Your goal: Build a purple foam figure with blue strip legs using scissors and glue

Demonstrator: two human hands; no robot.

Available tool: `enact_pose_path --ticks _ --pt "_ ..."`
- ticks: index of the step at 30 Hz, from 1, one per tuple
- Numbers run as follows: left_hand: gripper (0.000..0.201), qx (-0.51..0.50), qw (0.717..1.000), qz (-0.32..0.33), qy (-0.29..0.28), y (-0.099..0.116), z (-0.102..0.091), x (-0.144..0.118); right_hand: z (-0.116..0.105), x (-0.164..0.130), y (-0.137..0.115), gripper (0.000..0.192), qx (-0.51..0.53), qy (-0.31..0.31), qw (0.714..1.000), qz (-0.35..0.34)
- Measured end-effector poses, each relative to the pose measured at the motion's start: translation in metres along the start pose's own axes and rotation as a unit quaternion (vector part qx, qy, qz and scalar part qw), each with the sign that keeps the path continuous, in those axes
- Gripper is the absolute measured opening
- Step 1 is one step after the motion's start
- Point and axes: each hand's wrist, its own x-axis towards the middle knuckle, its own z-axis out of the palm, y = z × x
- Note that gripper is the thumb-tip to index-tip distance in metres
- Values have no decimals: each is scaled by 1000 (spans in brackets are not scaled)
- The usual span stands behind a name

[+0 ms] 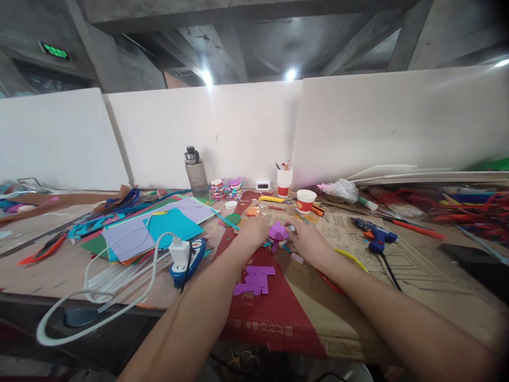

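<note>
Both hands are working on a small purple foam piece (277, 232) lying on the surface just in front of the red-and-white paper cup (306, 200). The left hand (254, 231) is pressing its left edge, fingers together; the right hand (308, 241) is closing on its right side. Both forearms are stretching forward, converging. Next seems careful aligning and pressing, with the purple cut-outs (255, 280) nearer than the cup.

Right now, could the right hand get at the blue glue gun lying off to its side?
Probably yes. The right hand rests by the purple piece, and the glue gun lies further right on bare cardboard, with nothing standing between them.
</note>
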Motion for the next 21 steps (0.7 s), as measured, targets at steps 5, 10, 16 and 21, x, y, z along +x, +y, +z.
enact_pose_path --ticks 5,10,16,21 --pt "39 -12 999 -1 32 4 10 -3 5 1 1 24 90 -8 996 14" --pt "22 -80 994 9 79 5 0 4 0 4 2 33 160 58 985 -41" --pt "21 -403 908 -67 96 11 0 10 -6 4 -5 49 256 117 959 -44" --pt "34 -589 798 -110 63 18 -2 7 -23 1 -16 48 340 182 921 -55"
